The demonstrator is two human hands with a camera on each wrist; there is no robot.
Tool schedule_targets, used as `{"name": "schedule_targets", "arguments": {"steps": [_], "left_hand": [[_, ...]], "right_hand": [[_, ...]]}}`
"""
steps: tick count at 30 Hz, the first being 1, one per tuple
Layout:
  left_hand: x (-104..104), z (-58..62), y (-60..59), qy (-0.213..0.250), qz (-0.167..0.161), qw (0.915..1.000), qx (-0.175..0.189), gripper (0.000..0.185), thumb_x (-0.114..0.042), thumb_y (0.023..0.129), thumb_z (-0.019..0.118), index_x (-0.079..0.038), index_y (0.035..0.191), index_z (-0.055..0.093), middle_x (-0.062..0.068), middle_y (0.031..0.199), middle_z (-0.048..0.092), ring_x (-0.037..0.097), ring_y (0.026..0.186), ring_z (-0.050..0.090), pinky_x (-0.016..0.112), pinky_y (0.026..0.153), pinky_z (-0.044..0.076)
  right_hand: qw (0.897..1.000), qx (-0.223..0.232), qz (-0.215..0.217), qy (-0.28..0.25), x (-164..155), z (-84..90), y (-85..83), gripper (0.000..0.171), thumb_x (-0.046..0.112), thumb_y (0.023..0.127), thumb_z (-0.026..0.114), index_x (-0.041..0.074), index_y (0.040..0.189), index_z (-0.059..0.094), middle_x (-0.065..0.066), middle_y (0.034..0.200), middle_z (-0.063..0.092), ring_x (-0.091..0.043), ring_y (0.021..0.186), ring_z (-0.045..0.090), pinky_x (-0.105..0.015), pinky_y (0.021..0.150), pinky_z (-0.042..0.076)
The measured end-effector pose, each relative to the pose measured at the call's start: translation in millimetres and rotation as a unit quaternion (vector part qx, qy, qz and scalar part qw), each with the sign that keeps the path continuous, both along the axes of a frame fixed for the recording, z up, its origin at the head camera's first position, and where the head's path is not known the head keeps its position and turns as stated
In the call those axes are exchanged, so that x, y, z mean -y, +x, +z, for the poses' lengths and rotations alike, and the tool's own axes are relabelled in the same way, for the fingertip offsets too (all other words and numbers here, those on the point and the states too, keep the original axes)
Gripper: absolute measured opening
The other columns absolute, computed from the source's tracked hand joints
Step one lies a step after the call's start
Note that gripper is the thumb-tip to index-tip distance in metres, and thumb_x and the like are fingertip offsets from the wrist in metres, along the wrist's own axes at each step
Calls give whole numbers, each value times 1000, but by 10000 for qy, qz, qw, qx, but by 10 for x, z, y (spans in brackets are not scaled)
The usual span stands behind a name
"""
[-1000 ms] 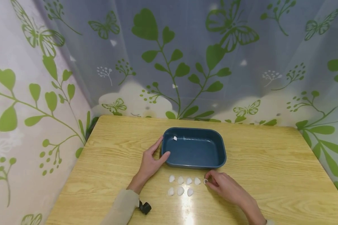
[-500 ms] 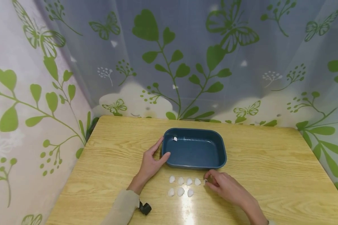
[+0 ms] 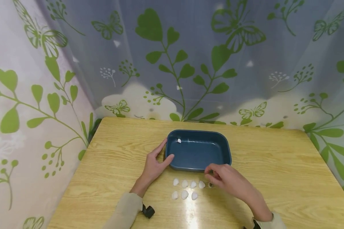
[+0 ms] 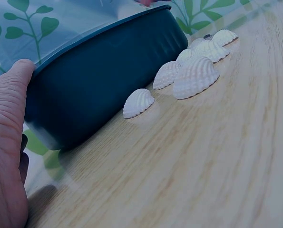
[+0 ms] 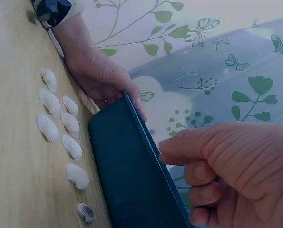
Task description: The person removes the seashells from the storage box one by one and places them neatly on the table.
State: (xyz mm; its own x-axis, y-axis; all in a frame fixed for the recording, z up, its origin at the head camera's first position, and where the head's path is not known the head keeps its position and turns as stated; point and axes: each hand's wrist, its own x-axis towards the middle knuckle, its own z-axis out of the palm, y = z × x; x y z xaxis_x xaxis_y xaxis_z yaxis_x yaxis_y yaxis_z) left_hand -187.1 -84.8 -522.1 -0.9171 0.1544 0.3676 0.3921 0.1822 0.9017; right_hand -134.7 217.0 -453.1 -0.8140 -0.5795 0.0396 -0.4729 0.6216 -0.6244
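Left fingers (image 3: 160, 149) spread against blue tray (image 3: 218, 159) holding one shell (image 3: 179, 140), right fingers (image 3: 210, 173) curled, contents unclear.

We see that our right hand (image 3: 223, 178) has lifted off the worktop (image 3: 275, 178) and drawn back toward the near rim of the blue tray (image 3: 199, 149), where 1 second ago it rested low with its fingertips on the small dark shell (image 3: 210, 184). That shell now lies bare on the wood, just right of the row of white shells (image 3: 189, 183), and the right hand hovers above it with curled fingers.
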Motion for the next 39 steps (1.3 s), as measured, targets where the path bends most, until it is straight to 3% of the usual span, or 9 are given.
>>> {"name": "schedule_targets", "arguments": {"steps": [12,24,36,39], "left_hand": [[-8,17,8,16,-51,10000,-5,65,-7,94,77,4,152,49,21,156,48,35,146,44,41,121,37],[-10,-17,0,33,-31,10000,-28,66,-5,94,77,5,152,48,21,156,48,34,147,44,43,122,36],[3,25,3,-23,-11,10000,7,64,-6,94,77,4,152,50,20,155,49,34,145,46,44,121,38],[13,24,2,-47,-50,10000,-34,64,-5,95,76,5,152,49,21,156,49,35,146,45,45,121,38]], "right_hand": [[9960,-668,-547,244,60,-216,-396,18,14,102,69,6,118,69,14,60,41,1,48,33,-20,46,32],[9956,-697,-228,590,255,-317,-767,27,15,100,71,2,124,67,13,60,45,-1,49,37,-22,50,39],[9937,-418,150,1032,563,-340,-1095,33,18,102,70,-1,128,66,6,59,49,-5,47,42,-20,45,33],[9927,-381,186,1125,633,-340,-1135,36,18,102,69,-3,131,65,3,65,56,-5,49,44,-20,47,35]]}}
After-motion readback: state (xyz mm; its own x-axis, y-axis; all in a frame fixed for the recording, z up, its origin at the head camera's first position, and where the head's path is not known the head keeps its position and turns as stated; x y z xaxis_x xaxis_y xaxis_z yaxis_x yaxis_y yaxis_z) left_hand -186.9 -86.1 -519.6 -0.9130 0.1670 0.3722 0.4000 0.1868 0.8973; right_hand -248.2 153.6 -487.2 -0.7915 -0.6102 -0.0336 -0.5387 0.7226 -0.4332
